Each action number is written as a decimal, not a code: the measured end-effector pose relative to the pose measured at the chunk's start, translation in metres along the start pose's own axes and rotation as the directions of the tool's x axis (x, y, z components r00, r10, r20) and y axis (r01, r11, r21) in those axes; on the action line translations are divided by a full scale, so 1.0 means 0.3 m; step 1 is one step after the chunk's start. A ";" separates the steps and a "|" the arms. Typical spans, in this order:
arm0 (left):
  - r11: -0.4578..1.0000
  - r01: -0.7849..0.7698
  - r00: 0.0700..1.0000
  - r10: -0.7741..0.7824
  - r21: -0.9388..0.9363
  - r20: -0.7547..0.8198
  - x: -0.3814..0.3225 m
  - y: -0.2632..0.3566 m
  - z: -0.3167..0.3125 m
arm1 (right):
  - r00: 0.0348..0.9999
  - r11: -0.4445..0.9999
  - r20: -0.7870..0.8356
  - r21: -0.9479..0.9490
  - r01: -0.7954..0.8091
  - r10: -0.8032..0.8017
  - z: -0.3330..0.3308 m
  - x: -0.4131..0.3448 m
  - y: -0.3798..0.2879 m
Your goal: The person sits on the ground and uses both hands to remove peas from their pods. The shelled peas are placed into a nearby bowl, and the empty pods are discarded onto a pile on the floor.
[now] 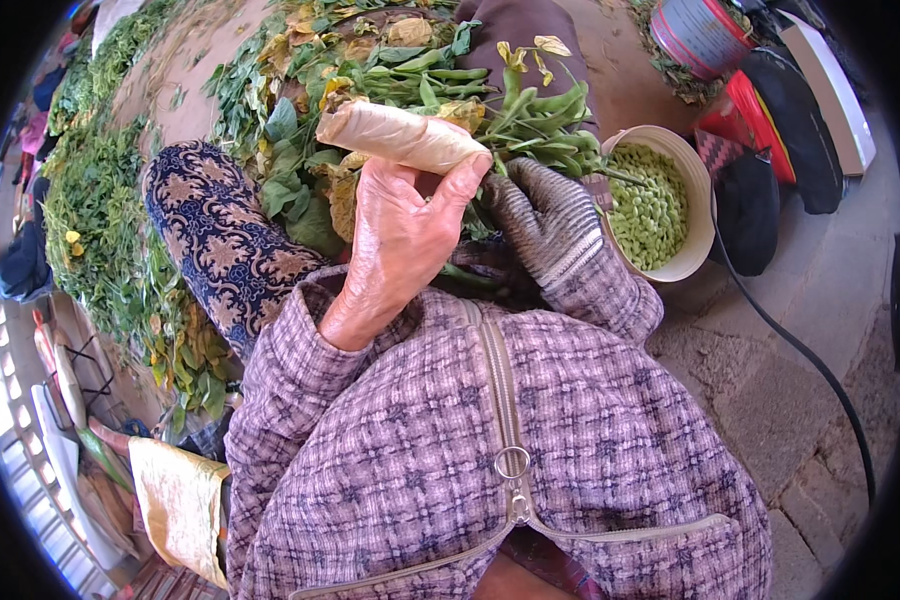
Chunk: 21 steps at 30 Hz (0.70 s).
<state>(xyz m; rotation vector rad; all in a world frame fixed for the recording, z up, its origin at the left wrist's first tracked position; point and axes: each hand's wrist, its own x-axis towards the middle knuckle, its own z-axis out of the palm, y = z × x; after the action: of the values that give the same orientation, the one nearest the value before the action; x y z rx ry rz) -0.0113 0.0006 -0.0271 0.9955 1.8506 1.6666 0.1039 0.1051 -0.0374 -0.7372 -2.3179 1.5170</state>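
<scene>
My left hand (pixel 407 225) is bare and sits before my chest. Its thumb tip presses the right end of a pale, wrinkled roll of wrapping (pixel 397 135) lying across the fingers; whether the roll is worn or held cannot be made out. Just right of it, my right hand (pixel 541 206), in a grey striped knit glove, grips the lower stems of a bunch of green bean pods (pixel 544 124) with a few yellowed leaves. The gloved fingertips are partly hidden. More cut bean plants (pixel 300 165), leafy and yellowing, lie across and beyond my lap.
A pale bucket (pixel 697 232) holding shelled green beans (pixel 649 206) stands to my right. Beyond are a printed tin (pixel 701 37), a red bag (pixel 750 124) and a black cable (pixel 795 345). Heaped plants (pixel 112 225) line the left, with people (pixel 19 255) farther off.
</scene>
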 end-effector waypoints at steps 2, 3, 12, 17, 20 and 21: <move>0.998 0.041 0.999 -0.041 -0.038 0.004 0.006 0.003 -0.004 | 0.996 0.978 0.029 0.192 -0.085 0.081 0.014 0.006 0.034; 0.994 0.076 0.997 -0.076 -0.075 0.003 0.008 0.001 -0.009 | 0.992 0.947 0.031 0.297 -0.123 0.119 0.014 0.004 0.035; 0.762 0.222 0.969 -0.240 -0.609 0.053 0.028 -0.016 -0.043 | 0.962 0.728 0.259 0.642 -0.240 0.089 -0.021 0.023 0.085; 0.940 0.115 0.992 -0.127 -0.321 -0.017 0.018 -0.028 -0.032 | 0.946 0.820 0.225 0.477 -0.316 0.234 0.002 0.046 0.026; 0.975 0.129 0.991 -0.131 -0.183 0.003 0.006 -0.011 -0.037 | 0.951 0.832 0.154 0.460 -0.309 0.268 0.004 0.046 0.010; 0.976 0.156 0.988 -0.155 -0.152 0.021 0.004 -0.005 -0.041 | 0.960 0.850 0.155 0.446 -0.279 0.234 0.009 0.046 0.029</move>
<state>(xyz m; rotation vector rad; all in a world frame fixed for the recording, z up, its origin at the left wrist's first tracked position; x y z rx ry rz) -0.0217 -0.0065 -0.0262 0.7729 1.7181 1.6784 0.0934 0.1135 -0.0472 -0.8766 -1.8397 2.1638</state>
